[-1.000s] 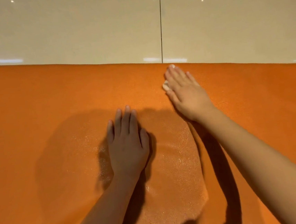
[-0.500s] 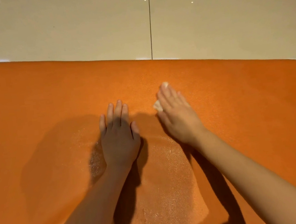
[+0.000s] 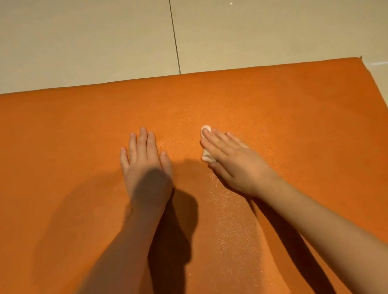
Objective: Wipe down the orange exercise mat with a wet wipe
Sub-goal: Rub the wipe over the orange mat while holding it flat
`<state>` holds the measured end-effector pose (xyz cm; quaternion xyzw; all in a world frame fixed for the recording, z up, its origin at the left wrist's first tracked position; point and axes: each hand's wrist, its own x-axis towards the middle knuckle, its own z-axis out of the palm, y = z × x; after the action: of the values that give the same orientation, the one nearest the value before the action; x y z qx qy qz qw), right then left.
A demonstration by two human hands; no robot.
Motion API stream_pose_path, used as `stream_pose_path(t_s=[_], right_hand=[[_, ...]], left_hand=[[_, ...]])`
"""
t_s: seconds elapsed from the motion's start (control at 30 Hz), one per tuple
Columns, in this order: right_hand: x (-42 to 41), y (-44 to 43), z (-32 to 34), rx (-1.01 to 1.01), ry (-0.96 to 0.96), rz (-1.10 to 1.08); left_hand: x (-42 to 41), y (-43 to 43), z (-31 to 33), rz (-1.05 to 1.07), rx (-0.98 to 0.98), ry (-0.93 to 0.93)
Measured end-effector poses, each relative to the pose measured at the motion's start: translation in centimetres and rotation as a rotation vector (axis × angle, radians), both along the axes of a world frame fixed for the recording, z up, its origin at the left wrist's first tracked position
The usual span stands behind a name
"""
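Two bare forearms reach in from the near edge and throw dark shadows on the orange mat [image 3: 304, 117], which covers most of the view. Between the arms a damp, glistening patch [image 3: 239, 237] runs up the mat. The left hand [image 3: 146, 165] lies flat on the mat, palm down, fingers straight and close together, holding nothing. Near it on the right, the right hand [image 3: 233, 162] presses a small white wipe [image 3: 205, 143] against the mat under straight fingers; only the wipe's left edge peeks out. Beyond the hands the mat's far edge meets a beige tiled floor [image 3: 71, 40], crossed by a dark grout line [image 3: 174, 30]
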<state>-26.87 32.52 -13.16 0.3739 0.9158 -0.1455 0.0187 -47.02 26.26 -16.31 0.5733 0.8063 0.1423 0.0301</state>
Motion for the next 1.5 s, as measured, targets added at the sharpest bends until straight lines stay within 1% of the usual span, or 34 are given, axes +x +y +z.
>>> stream_pose_path(t_s=[0.07,0.1,0.13,0.17,0.27,0.3,0.33,0.37,0.4,0.43,0.47,0.5,0.53,0.63,0.67,0.7,0.73,0.8,0.83,0.87,0.9,0.93,1.0,1.03,1.07,1.17,1.2,1.23,1.3,1.37,1.4,1.43,1.5], right_hand=[[0.0,0.6,-0.3,0.013,-0.017,-0.252],[-0.8,0.4,-0.2,-0.008,-0.010,-0.344],[-1.8,-0.3,-0.1,-0.033,0.001,-0.377],[-2.7,-1.3,-0.1,-0.049,0.020,-0.341],[-2.1,-4.0,0.0,-0.060,0.026,0.004],[-1.0,-3.9,0.0,-0.039,0.001,0.063],[-0.1,-3.6,-0.1,-0.008,-0.024,0.050],[0.5,-3.2,-0.3,0.028,-0.041,-0.036],[0.9,-3.0,-0.3,0.040,-0.048,-0.174],[0.8,-3.2,-0.3,0.037,-0.040,-0.315],[-0.1,-3.8,-0.2,0.016,-0.019,-0.409],[-1.2,-4.7,-0.1,-0.011,0.010,-0.433],[-2.3,-5.8,-0.1,-0.036,0.036,-0.379],[-2.7,-8.3,-0.2,-0.043,0.062,-0.030],[-1.8,-8.1,-0.2,-0.033,0.056,0.003],[-0.9,-7.7,-0.2,-0.030,0.043,-0.029],[-0.1,-7.4,-0.5,-0.030,0.028,-0.122],[0.5,-7.4,-0.6,-0.022,0.015,-0.385],[0.0,-8.0,-0.4,-0.026,0.021,-0.472],[-0.8,-8.8,-0.3,-0.042,0.031,-0.491],[-1.7,-9.9,-0.3,-0.066,0.036,-0.431],[-2.3,-11.0,-0.4,-0.083,0.046,-0.320],[-1.7,-12.0,-0.4,-0.050,0.041,-0.101],[-0.8,-11.6,-0.3,-0.029,0.028,-0.075],[0.0,-11.1,-0.5,-0.019,0.013,-0.125],[0.6,-10.9,-0.5,-0.040,-0.035,-0.504],[-0.3,-11.4,-0.3,-0.062,-0.029,-0.566],[-1.3,-12.2,-0.1,-0.089,-0.019,-0.561],[-2.8,-14.1,0.2,-0.141,-0.005,-0.393],[-2.0,-14.9,0.5,-0.124,-0.017,-0.233],[-1.1,-14.7,0.5,-0.100,-0.028,-0.225],[-0.3,-14.3,0.4,-0.083,-0.044,-0.276],[0.6,-14.0,0.4,-0.078,-0.103,-0.493]], left_hand=[[0.0,0.0,0.0,-0.001,-0.010,-0.018],[0.0,0.0,0.2,0.006,-0.025,-0.038],[-0.1,0.0,0.4,0.010,-0.046,-0.058],[-0.2,0.1,0.7,0.003,-0.068,-0.080],[-0.8,-0.9,1.7,-0.051,-0.124,-0.211],[-1.0,-2.0,2.0,-0.055,-0.145,-0.224],[-1.0,-3.5,2.1,-0.048,-0.168,-0.199],[-1.1,-5.1,2.0,-0.039,-0.198,-0.150],[-1.1,-6.5,1.8,-0.036,-0.228,-0.094],[-1.0,-7.6,1.5,-0.036,-0.248,-0.049],[-1.0,-8.2,1.3,-0.037,-0.245,-0.020],[-1.0,-8.3,1.0,-0.036,-0.224,-0.008],[-0.9,-8.2,0.9,-0.028,-0.197,-0.010],[-0.7,-8.1,1.0,-0.020,-0.153,-0.019],[-0.7,-8.2,0.9,-0.024,-0.149,-0.022],[-0.7,-8.3,0.9,-0.029,-0.143,-0.023],[-0.7,-8.4,0.9,-0.032,-0.139,-0.020],[-0.8,-8.4,0.9,-0.032,-0.140,-0.017],[-0.8,-8.3,0.9,-0.031,-0.148,-0.017],[-0.8,-8.2,0.8,-0.031,-0.158,-0.018],[-0.8,-8.1,0.8,-0.030,-0.166,-0.018],[-0.8,-8.1,0.8,-0.029,-0.171,-0.016],[-0.8,-8.2,0.9,-0.030,-0.172,-0.009],[-0.7,-8.2,0.8,-0.033,-0.170,-0.008],[-0.7,-8.3,0.8,-0.036,-0.166,-0.008],[-0.8,-8.3,0.8,-0.043,-0.143,-0.014],[-0.8,-8.4,0.7,-0.043,-0.138,-0.015],[-0.8,-8.4,0.7,-0.042,-0.135,-0.013],[-0.8,-8.4,0.7,-0.045,-0.139,-0.009],[-0.8,-8.4,1.0,-0.055,-0.164,-0.026],[-0.8,-8.6,1.2,-0.060,-0.183,-0.047],[-0.7,-8.9,1.4,-0.066,-0.201,-0.068],[-0.5,-10.4,1.8,-0.096,-0.249,-0.089]])
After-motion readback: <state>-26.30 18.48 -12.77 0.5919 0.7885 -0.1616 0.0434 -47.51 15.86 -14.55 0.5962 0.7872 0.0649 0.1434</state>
